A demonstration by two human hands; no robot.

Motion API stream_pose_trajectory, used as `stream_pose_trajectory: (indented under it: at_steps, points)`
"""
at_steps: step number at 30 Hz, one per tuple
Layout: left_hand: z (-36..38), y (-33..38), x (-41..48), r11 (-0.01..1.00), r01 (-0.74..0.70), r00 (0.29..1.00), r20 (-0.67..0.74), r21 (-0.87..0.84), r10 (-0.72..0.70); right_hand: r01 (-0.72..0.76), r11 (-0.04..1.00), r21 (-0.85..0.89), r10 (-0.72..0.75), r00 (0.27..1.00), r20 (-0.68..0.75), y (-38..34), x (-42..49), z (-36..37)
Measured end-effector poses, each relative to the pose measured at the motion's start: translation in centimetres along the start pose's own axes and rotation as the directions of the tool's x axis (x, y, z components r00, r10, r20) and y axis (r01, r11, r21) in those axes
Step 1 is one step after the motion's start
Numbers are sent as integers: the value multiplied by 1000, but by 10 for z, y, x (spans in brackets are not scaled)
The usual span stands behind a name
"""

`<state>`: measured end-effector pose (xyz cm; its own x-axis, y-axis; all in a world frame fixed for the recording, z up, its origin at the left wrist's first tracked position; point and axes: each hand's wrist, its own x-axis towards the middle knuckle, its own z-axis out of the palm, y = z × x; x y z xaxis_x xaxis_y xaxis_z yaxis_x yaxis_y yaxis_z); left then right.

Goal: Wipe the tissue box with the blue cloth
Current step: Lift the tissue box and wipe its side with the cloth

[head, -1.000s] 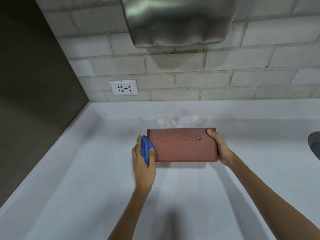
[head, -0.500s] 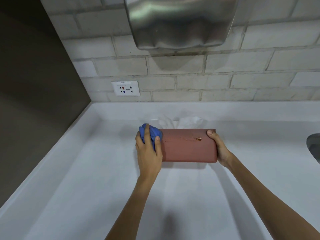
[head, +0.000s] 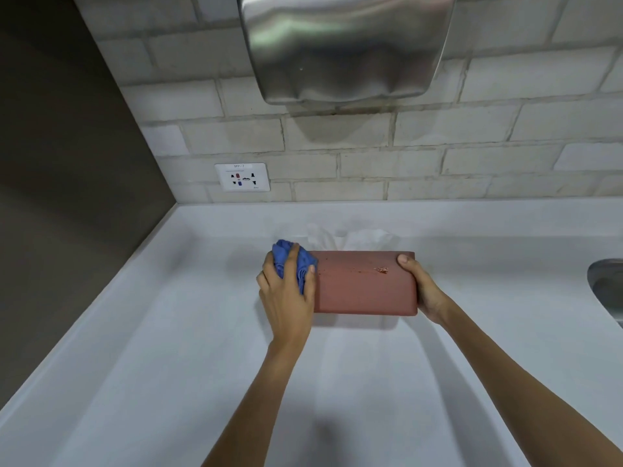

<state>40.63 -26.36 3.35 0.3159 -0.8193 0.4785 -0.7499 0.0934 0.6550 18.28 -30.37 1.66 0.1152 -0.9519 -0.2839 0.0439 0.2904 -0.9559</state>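
I have the tissue box (head: 365,284) sitting on the white counter (head: 168,348) a little right of the middle of the frame, close to the back wall. Its long axis runs left to right across the picture, parallel to the brick wall (head: 472,156), and the broad reddish-brown face I see is turned toward me. White tissue (head: 350,239) pokes up behind its far edge, so the opening points up and away from me. My left hand (head: 286,298) is closed around the bunched blue cloth (head: 290,262), pressing it against the box's left end at the upper left corner, with the cloth bulging out above my fingers. My right hand (head: 423,291) grips the box's right end, thumb lying on the near face at its upper right corner, the other fingers hidden behind the box. A small patch of brownish crumbs (head: 381,270) sits on the face near my right thumb, with fainter specks trailing left from it. In the upper middle of the frame a steel hand dryer (head: 344,48) hangs on the wall, a white socket plate (head: 242,177) is left of centre just above the counter, and the rim of a metal sink (head: 606,284) shows at the right edge.
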Motion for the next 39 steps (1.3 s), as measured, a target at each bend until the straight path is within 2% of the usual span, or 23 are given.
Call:
stream_pose_trajectory:
  at_steps: [6,10,14,17,21,28,30,33,35,37,39]
  points:
    - [-11,-33,-55,967,-223,975,42,127,219,1,1000,-2,-1,1000,6,0,2,-1]
    - [-15,-18,-20,964,-228,974,29,136,226,-7,1000,-14,7,1000,9,0,2,-1]
    - [-2,4,0,940,-226,973,10,255,231,-5,1000,-14,5,1000,-5,1,3,-1]
    - [-3,-10,-26,888,-342,935,21,309,353,1,1000,-16,-1,1000,-11,2,5,-3]
    - [-16,-32,-40,836,-470,880,84,282,467,-6,1000,-26,6,1000,-3,2,6,-4]
    - [-1,12,5,878,-356,932,56,319,357,-40,999,-17,39,999,-27,0,6,-3]
    - [3,9,-7,837,-428,898,57,340,436,-48,999,-10,47,998,-33,-1,6,-3]
    - [-4,-12,-32,726,-573,807,104,381,582,-46,999,-7,45,998,-32,-1,6,-3]
    - [-12,-19,-29,690,-601,781,115,403,613,-46,999,-8,46,998,-34,-1,5,-4]
    - [-12,-14,-13,724,-573,810,128,384,573,-49,999,-7,49,998,-34,-1,4,-3]
    - [-7,4,7,834,-468,884,152,291,443,-47,999,0,47,998,-39,0,4,-2]
